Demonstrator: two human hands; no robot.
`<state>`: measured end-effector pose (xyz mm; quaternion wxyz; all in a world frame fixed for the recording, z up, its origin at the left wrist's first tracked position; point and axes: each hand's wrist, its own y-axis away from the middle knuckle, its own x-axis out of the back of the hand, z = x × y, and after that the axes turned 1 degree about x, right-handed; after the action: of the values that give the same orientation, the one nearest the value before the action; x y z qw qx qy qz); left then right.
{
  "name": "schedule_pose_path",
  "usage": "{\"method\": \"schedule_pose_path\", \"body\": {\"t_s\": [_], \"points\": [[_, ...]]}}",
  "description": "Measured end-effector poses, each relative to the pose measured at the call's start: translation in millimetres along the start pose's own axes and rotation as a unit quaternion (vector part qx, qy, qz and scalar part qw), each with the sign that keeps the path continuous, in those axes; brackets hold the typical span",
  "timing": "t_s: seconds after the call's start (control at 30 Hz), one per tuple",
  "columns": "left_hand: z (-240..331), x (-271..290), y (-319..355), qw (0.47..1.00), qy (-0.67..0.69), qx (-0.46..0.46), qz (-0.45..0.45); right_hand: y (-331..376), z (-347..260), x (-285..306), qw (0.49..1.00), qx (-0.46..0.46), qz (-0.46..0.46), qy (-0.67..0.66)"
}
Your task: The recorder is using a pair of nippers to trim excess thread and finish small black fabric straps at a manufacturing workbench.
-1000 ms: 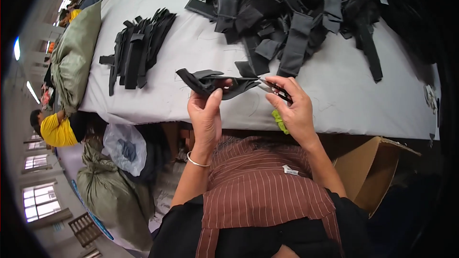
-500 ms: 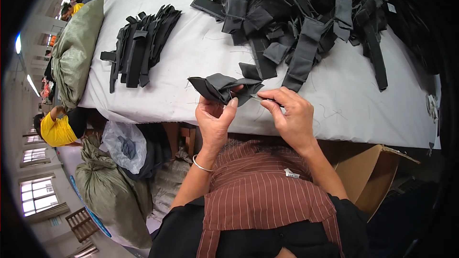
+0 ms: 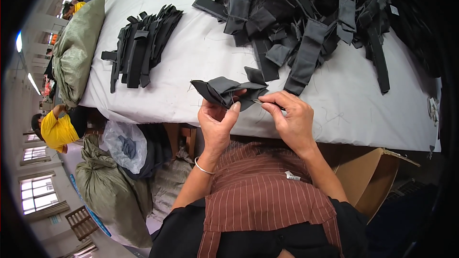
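Observation:
Near the front edge of the cloth-covered table, my left hand (image 3: 217,123) pinches a folded dark grey fabric piece (image 3: 224,85) between thumb and fingers. Some of its fingers are hidden behind the cloth. Just to the right, my right hand (image 3: 289,117) is closed on a small thin metal tool (image 3: 257,101), its tip close to the fabric's right end. Most of the tool is hidden by the fingers, so its exact kind does not show. Loose threads hang from the fabric.
A large heap of dark fabric strips (image 3: 306,43) covers the table's far right. A neater stack of strips (image 3: 138,50) lies at left on the white table cover (image 3: 191,52). Sacks (image 3: 112,191), a plastic bag (image 3: 125,145) and a cardboard box (image 3: 368,177) stand below; a person in yellow (image 3: 58,126) is at left.
Both hands keep their grips and have barely moved. The fabric sits slightly lower and further right in the picture, and more of the tool's metal tip shows beside it.

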<state>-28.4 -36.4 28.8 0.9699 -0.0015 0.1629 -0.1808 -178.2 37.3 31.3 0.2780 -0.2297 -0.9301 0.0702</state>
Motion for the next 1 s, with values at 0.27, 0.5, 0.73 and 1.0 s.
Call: {"method": "schedule_pose_path", "body": {"t_s": [0.27,0.5,0.73,1.0], "points": [[-2,2,2,0.999,0.009,-0.033,-0.009,-2,-6,2,0.999,0.036,-0.013,0.03],[-11,8,7,0.999,-0.041,-0.013,0.027,-5,-9,-16,0.995,0.057,0.006,0.082],[-11,9,10,0.998,-0.06,-0.018,0.021,-8,-7,-24,0.987,0.085,0.016,0.136],[-9,5,10,0.998,-0.052,-0.014,0.021,-10,-11,-25,0.986,0.084,0.018,0.146]]}}
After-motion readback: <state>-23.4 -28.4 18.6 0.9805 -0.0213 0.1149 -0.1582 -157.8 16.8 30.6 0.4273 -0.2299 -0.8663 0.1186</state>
